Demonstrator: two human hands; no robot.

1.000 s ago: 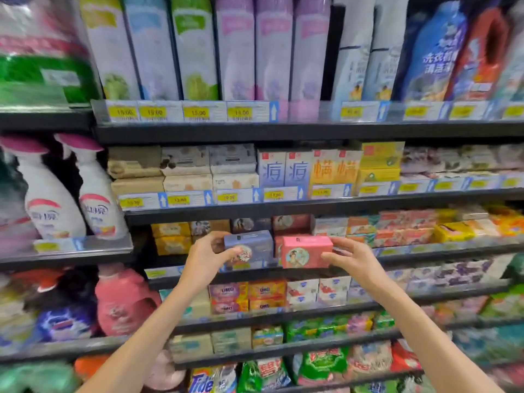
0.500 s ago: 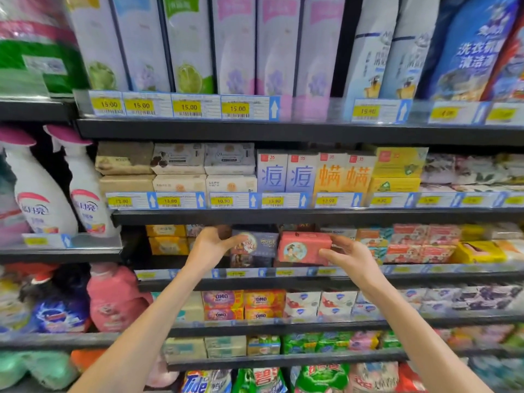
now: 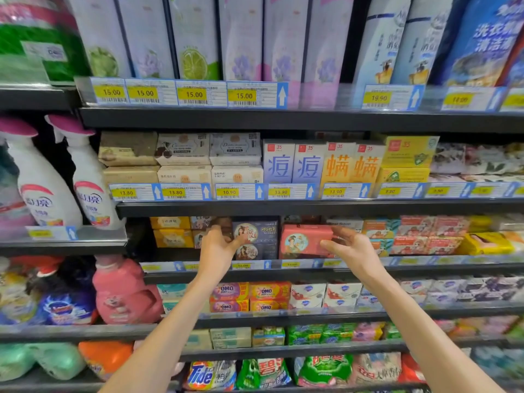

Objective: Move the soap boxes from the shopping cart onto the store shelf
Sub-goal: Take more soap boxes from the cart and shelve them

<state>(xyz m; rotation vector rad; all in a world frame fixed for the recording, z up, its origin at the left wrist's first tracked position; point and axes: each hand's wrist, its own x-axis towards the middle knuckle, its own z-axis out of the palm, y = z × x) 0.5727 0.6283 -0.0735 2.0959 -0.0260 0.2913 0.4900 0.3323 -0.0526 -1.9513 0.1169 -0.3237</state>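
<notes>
Boxes — blue box (image 3: 255, 239) and pink box (image 3: 306, 241) — both sit on shelf (image 3: 283, 275); left hand (image 3: 218, 248) and right hand (image 3: 351, 251) loosely spread, holding nothing; cart out of view — remainder unknown.

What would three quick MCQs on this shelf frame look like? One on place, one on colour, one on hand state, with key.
1. Where does the pink soap box sit?
A. top shelf
B. shelf under the 13.90 price tags
C. bottom shelf

2. What colour is the soap box at the left hand?
A. dark blue
B. green
C. white

3. How is the right hand?
A. fist closed on nothing
B. wrapped round a spray bottle
C. open, fingers loose at the pink box's right end

Key: 1 B, it stands on the shelf directly below those tags; 2 A, its front is dark blue with a round portrait; 3 C, fingers are spread, not clamped.
</notes>
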